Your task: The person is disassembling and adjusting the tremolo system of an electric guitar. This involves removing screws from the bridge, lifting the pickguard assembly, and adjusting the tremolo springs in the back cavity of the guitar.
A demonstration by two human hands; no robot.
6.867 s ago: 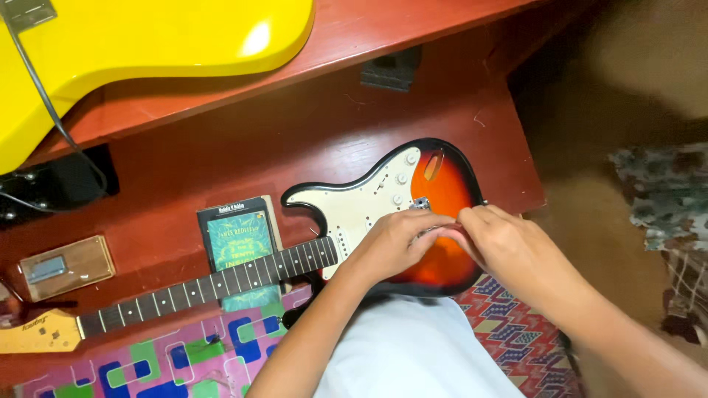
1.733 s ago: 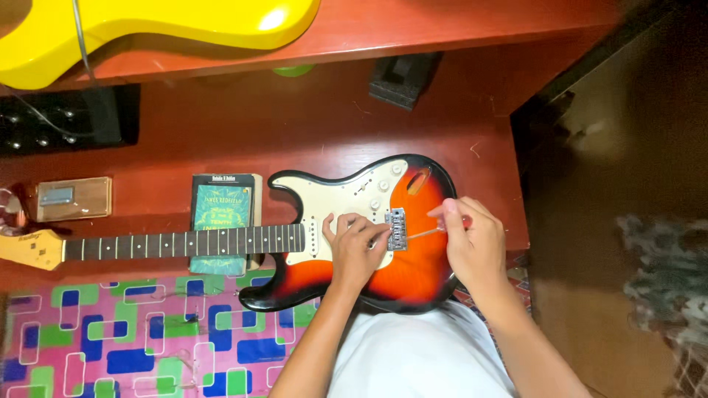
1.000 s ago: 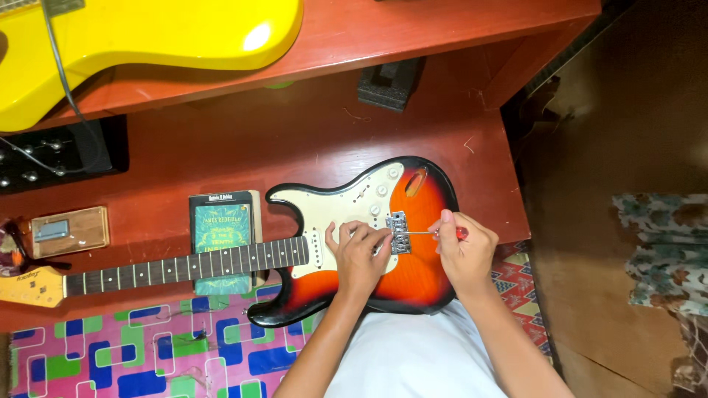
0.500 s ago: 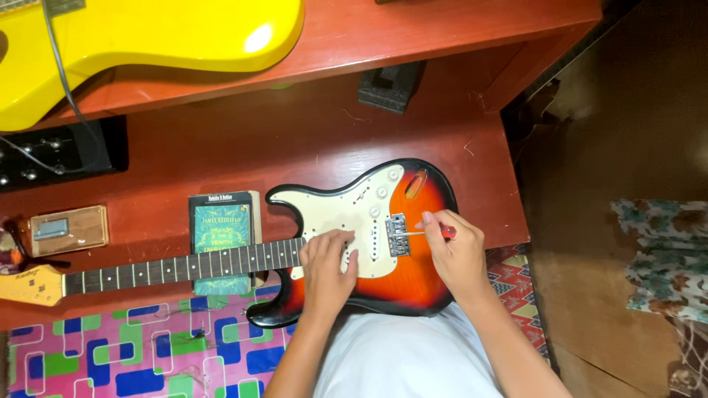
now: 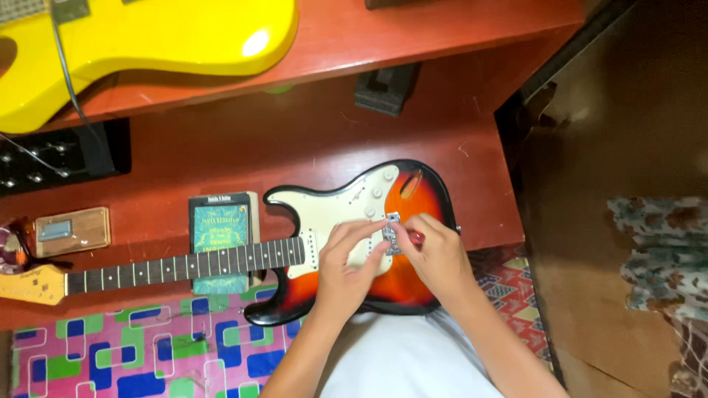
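Note:
A sunburst electric guitar (image 5: pixel 413 193) with a cream pickguard lies flat on the red wooden surface. Its neck (image 5: pixel 184 267) points left over a green book (image 5: pixel 219 228). My left hand (image 5: pixel 345 262) rests on the pickguard, its fingertips touching the metal bridge (image 5: pixel 391 230). My right hand (image 5: pixel 440 256) is closed around a red-handled screwdriver (image 5: pixel 417 237), of which only a bit of handle shows. It holds the tool right at the bridge. The two hands almost touch, and the screwdriver tip is hidden between them.
A yellow guitar body (image 5: pixel 147 37) lies on the upper shelf, with a cable hanging from it. A black device with knobs (image 5: pixel 66 155), a small wooden box (image 5: pixel 72 231) and a black block (image 5: pixel 387 85) sit on the red surface. A colourful patterned mat (image 5: pixel 110 354) lies below.
My left hand has slid right from the pickguard's neck side to the bridge. My right hand has moved left with the screwdriver, closing onto the bridge.

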